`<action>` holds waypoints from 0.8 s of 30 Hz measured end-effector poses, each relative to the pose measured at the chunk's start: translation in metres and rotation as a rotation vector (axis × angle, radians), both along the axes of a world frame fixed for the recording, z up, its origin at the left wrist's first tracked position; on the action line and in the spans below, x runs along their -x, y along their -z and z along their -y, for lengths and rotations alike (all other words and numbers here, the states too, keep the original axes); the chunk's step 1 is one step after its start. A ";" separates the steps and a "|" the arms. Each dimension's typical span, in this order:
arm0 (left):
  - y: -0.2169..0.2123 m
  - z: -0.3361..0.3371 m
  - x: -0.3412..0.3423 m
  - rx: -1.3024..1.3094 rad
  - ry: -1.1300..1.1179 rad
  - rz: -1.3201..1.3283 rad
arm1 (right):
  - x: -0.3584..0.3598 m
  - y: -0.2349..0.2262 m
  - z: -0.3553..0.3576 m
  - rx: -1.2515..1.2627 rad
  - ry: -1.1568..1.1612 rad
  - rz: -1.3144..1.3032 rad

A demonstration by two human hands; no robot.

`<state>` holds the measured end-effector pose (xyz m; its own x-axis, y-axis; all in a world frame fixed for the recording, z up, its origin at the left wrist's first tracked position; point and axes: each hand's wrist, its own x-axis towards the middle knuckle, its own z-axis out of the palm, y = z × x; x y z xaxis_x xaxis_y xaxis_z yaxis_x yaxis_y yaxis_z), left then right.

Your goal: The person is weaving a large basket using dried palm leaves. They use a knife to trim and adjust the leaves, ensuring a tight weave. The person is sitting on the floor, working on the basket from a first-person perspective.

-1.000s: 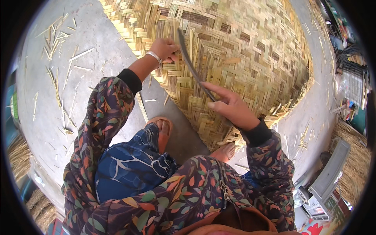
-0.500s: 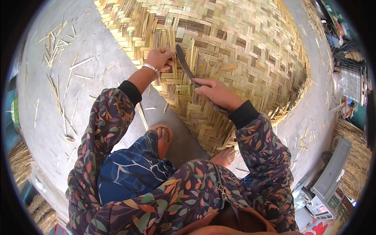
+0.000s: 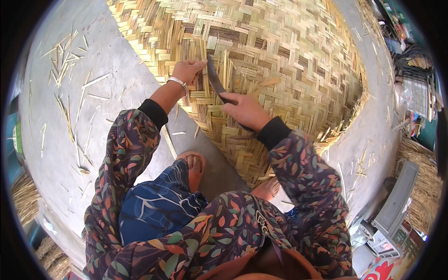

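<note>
A large woven bamboo mat (image 3: 280,60) lies on the floor in front of me, its weave pale yellow, green and brown. Near its left edge my left hand (image 3: 186,72), with a bangle at the wrist, is closed in a pinch on a bamboo strip (image 3: 204,49) of the weave. My right hand (image 3: 246,110) grips a knife with a dark, slightly curved blade (image 3: 213,77). The blade points away from me, its tip close beside the left fingertips and the strip. Part of the knife's handle is hidden by the right hand.
Loose bamboo slivers (image 3: 70,116) are scattered over the grey concrete floor (image 3: 112,70) at the left, with more at the right. My sandalled foot (image 3: 193,168) stands near the mat's edge. At the far right are a grey bench-like object (image 3: 396,198), straw bundles (image 3: 422,186) and coiled black cable (image 3: 413,58).
My right hand and the knife have shifted left, bringing the blade nearer to the left hand. The left hand has moved slightly, still pinching at the strip.
</note>
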<state>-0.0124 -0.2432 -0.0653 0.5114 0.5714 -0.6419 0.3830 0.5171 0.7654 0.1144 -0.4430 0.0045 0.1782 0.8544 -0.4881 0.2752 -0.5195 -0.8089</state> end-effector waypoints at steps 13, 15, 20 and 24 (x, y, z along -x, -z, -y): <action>0.004 -0.008 -0.025 0.258 0.019 -0.182 | 0.036 0.014 0.014 0.079 0.063 0.175; 0.010 -0.008 -0.028 0.115 0.141 -0.254 | 0.037 0.016 0.013 0.069 0.054 0.188; -0.012 0.005 -0.017 0.039 0.137 -0.091 | 0.033 0.013 0.015 0.084 0.047 0.197; -0.009 0.001 -0.017 0.080 0.141 -0.139 | 0.044 0.016 0.022 -0.004 0.145 0.148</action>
